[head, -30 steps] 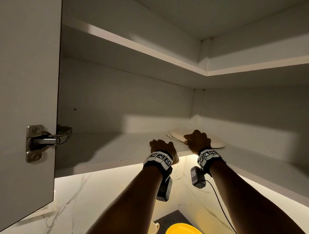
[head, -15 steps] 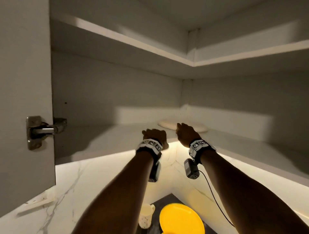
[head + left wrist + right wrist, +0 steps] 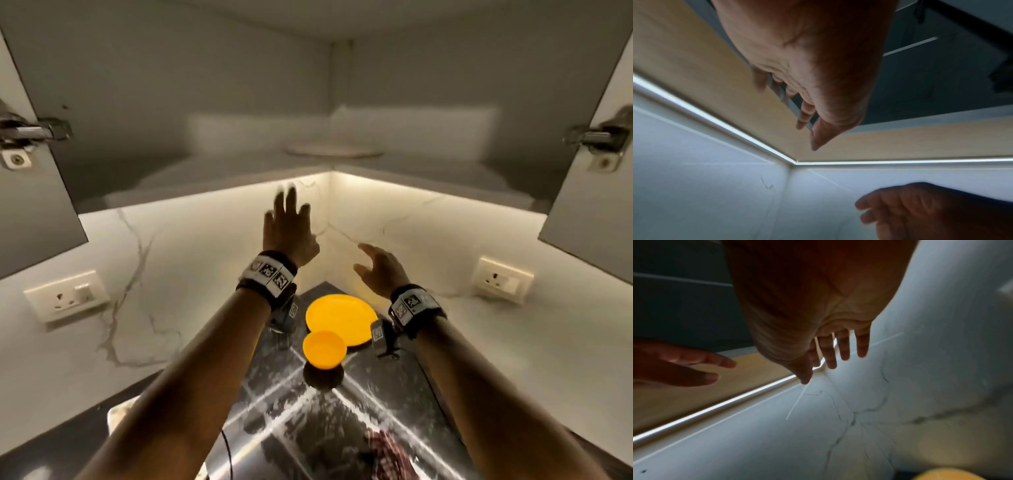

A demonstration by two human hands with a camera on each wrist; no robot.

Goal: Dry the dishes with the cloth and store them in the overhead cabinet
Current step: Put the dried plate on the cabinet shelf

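Where marble walls (image 3: 191, 274) meet: dark wet counter (image 3: 308, 428), lit cabinet underside (image 3: 694, 65).

The pale plate (image 3: 334, 150) on the cabinet shelf is blurred. The left hand (image 3: 287, 229) smears at its fingers (image 3: 291, 198). The patterned cloth (image 3: 387, 448) is cut off by the bottom edge. The right wrist view shows only a blurred yellow rim (image 3: 962, 473).

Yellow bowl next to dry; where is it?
In the head view, the yellow bowl sits on the dark counter, just in front of the yellow plate.
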